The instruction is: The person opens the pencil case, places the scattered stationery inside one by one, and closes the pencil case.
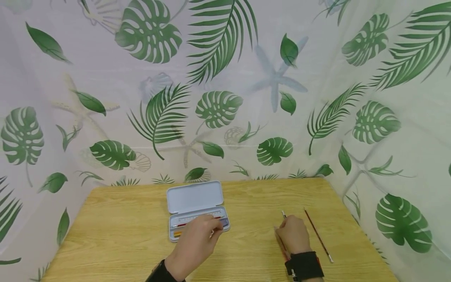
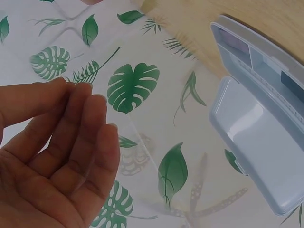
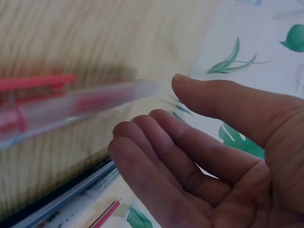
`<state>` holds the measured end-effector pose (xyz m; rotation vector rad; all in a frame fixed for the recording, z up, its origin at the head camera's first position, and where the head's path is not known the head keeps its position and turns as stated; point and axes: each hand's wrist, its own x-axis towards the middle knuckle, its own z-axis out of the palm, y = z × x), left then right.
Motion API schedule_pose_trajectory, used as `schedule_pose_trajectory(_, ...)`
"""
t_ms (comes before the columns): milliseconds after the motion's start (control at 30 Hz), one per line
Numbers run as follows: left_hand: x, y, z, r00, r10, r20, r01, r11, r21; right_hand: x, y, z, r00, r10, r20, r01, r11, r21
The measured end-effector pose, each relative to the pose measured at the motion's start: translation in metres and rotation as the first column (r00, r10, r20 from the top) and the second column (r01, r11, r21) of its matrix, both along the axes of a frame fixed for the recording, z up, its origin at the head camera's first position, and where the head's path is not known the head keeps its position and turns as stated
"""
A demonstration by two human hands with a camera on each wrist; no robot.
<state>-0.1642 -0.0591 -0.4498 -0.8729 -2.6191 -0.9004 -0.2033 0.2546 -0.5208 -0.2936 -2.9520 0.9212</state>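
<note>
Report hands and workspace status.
Left hand empty, near open pale-blue rectangular pencil case. Right hand open beside clear-and-red plastic pen. No obstruction visible between them.

Right hand [image 3: 228, 166], lower right: fingers loosely curved, thumb apart. Translucent pen with pink parts [image 3: 78, 104], blurred, extends from left edge toward the thumb, on wood-grain surface [image 3: 85, 33]. Dark rod [image 3: 61, 192] and pinkish-red pencil [image 3: 105, 216], lower left. Leaf-print sheet [image 3: 256, 28], upper right.
</note>
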Motion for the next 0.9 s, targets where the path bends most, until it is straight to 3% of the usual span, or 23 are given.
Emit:
schedule_pose_trajectory(400,0.001,-0.001,-0.005,1.0,0.004,0.02,-0.004,1.0,0.008,-0.009,-0.004,-0.015,1.0,-0.019,0.012,0.017,0.995,0.103)
schedule_pose_trajectory(733,0.002,0.0,-0.008,1.0,0.009,0.012,-0.009,1.0,0.013,-0.011,-0.011,-0.018,0.998,-0.015,-0.057,0.025,0.985,0.172)
schedule_pose_trajectory(900,0.003,0.001,-0.008,1.0,0.003,0.024,-0.003,1.0,0.014,-0.009,-0.013,-0.018,0.995,0.023,-0.095,-0.006,0.984,0.179)
